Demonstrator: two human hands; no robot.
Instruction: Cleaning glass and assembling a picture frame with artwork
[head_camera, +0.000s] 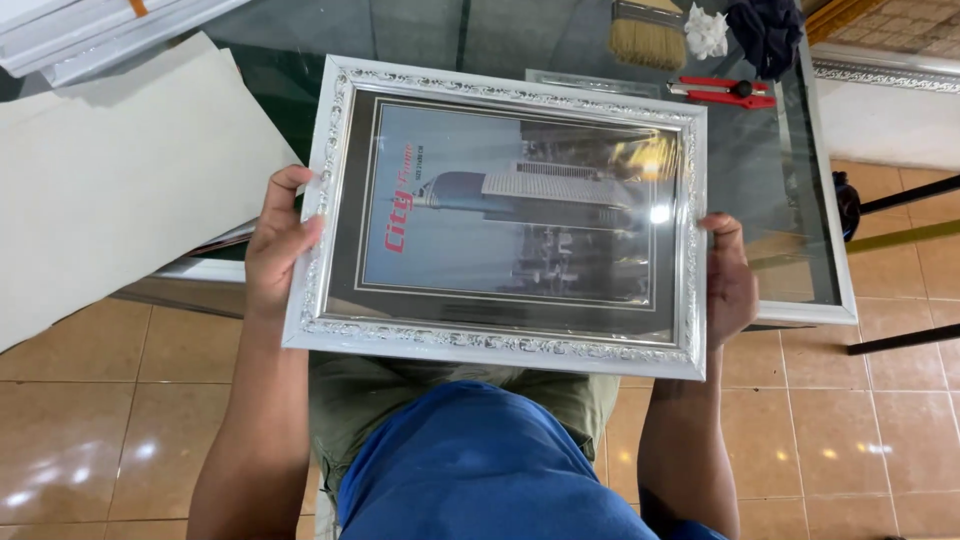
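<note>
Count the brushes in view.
1. The brush lies on the glass table at the top, left of the red cutter, beyond the frame. Others may be hidden outside the view.

No packages, labels, signs or screens visible.

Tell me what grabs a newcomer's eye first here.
A white ornate picture frame with a glazed building print fills the centre, gripped at its sides by the left hand and right hand. Behind it, on the glass table, lie a red-handled cutter and a bristle brush.
</note>
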